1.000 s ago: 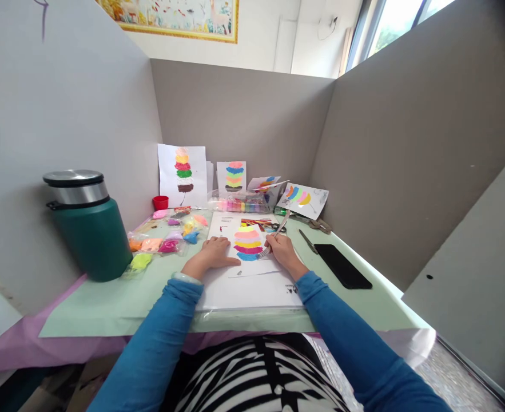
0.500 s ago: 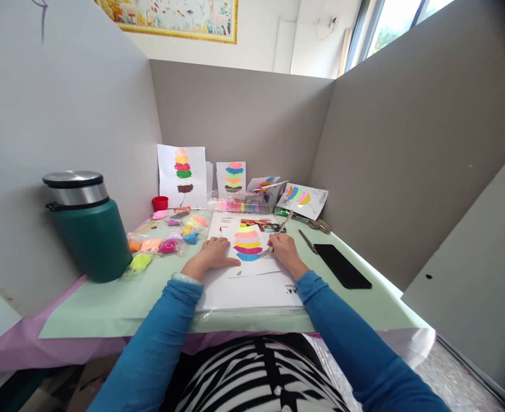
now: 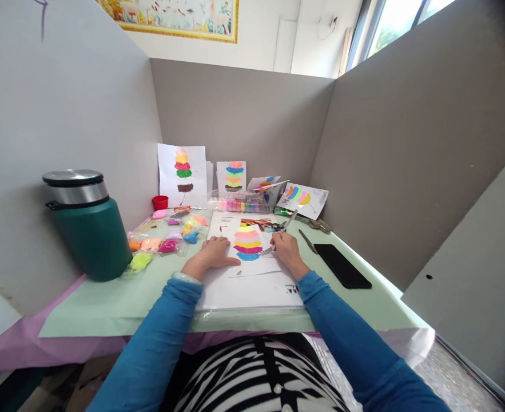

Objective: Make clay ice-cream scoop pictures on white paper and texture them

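Observation:
A white sheet (image 3: 269, 265) lies in front of me with a stack of coloured clay bands (image 3: 247, 244) on it, yellow at the top and blue at the bottom. My left hand (image 3: 215, 253) rests flat on the paper at the left of the bands, thumb stretched toward the blue one. In my right hand (image 3: 285, 249) is a fork (image 3: 289, 220), its handle slanting up and its tines pointing left, close to the right end of the lower bands. Whether the tines touch the clay I cannot tell.
A green flask (image 3: 91, 234) stands at the left, near several bags of coloured clay (image 3: 169, 246). To the right lie a black phone (image 3: 342, 266) and a pen-like tool (image 3: 307, 241). Clay pictures (image 3: 182, 174) and a clear pack (image 3: 240, 203) line the back.
My right hand has shifted very slightly right with the fork, and its tines sit a little farther from the bands. My left hand stays in place.

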`<state>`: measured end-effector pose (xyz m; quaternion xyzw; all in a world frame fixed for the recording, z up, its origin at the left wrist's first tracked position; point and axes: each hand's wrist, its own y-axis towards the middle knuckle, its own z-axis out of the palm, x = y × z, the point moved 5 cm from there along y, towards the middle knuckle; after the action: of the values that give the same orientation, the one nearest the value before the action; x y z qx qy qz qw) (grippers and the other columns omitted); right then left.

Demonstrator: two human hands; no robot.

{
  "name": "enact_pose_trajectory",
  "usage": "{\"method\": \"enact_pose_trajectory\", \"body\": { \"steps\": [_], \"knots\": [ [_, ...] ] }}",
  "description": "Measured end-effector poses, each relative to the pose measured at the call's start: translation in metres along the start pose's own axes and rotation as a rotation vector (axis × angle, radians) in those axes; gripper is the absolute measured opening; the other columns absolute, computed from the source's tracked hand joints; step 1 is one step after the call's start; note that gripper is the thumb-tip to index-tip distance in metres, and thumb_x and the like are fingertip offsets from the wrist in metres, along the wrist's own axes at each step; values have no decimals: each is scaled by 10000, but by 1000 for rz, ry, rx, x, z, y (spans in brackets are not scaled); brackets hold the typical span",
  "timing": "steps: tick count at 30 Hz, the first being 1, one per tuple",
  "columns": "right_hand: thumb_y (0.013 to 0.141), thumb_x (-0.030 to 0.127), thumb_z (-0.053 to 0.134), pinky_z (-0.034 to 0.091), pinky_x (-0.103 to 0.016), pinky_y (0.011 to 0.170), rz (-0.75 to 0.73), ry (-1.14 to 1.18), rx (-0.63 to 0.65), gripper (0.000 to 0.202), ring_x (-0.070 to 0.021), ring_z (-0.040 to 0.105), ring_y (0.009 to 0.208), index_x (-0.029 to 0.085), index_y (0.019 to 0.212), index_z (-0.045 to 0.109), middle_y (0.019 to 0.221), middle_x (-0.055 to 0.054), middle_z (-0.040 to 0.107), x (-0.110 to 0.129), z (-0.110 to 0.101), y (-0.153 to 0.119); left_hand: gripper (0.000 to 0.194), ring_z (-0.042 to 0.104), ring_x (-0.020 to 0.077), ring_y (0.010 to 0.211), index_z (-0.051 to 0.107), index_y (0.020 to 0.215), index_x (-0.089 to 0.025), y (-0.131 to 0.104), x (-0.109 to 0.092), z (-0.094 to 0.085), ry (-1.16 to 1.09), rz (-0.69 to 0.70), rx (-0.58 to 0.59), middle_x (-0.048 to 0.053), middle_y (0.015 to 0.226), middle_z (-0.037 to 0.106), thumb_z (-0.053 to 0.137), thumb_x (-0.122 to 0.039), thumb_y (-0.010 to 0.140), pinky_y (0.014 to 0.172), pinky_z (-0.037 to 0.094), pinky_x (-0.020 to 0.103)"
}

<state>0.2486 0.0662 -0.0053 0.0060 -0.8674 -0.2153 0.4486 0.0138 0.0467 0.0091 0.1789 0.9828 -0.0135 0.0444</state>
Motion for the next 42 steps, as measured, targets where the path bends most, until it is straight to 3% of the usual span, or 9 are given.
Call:
{"method": "enact_pose_trajectory", "body": {
  "steps": [5, 10, 22, 26, 30, 36, 42],
  "knots": [
    [792, 320, 434, 396, -252, 617, -15, 84, 69, 312, -161, 576, 582, 198, 559, 602, 503, -4, 593, 2, 4, -1, 771, 378, 344, 1328, 514, 1313, -196, 2, 2, 1, -7, 4, -9, 135, 1447, 446, 557, -689, 721, 1068, 320, 422],
    [786, 316, 435, 391, -256, 604, 19, 78, 4, 304, -165, 578, 584, 197, 571, 615, 496, -7, 591, -1, -1, 0, 775, 384, 349, 1322, 523, 1307, -190, 4, 3, 3, -11, 13, -14, 140, 1440, 453, 556, -692, 717, 1068, 319, 429],
    [789, 330, 435, 393, -252, 617, -7, 75, 75, 318, -157, 573, 577, 192, 559, 606, 493, -4, 577, 1, 3, -1, 804, 381, 352, 1316, 508, 1328, -167, 4, 3, 5, -18, 17, -21, 139, 1440, 452, 552, -691, 720, 1076, 310, 440],
    [784, 340, 438, 390, -254, 611, 10, 113, 27, 310, -155, 566, 565, 188, 575, 609, 496, 1, 575, 0, 2, -1, 781, 389, 352, 1311, 521, 1315, -176, 4, 3, 5, -13, 14, -20, 141, 1440, 453, 555, -686, 724, 1071, 315, 439],
    [775, 333, 442, 393, -255, 612, -4, 110, 96, 314, -152, 561, 553, 187, 549, 606, 492, 0, 570, 0, 6, -1, 791, 381, 345, 1320, 512, 1325, -177, 4, 2, 4, -11, 8, -20, 135, 1448, 445, 558, -688, 723, 1081, 303, 425],
    [783, 349, 440, 394, -254, 594, 12, 155, 47, 312, -150, 559, 542, 185, 579, 610, 497, 0, 569, 0, 5, -1, 787, 379, 340, 1322, 508, 1327, -169, 2, 1, 3, -4, 3, -9, 139, 1454, 436, 555, -681, 731, 1078, 309, 427],
    [784, 328, 433, 393, -257, 615, 9, 67, 87, 323, -153, 563, 565, 185, 552, 605, 490, -10, 568, 0, 7, 0, 785, 386, 340, 1318, 517, 1318, -172, 3, 2, 3, -8, 5, -14, 139, 1446, 445, 559, -685, 725, 1080, 305, 423]
  ]
}}
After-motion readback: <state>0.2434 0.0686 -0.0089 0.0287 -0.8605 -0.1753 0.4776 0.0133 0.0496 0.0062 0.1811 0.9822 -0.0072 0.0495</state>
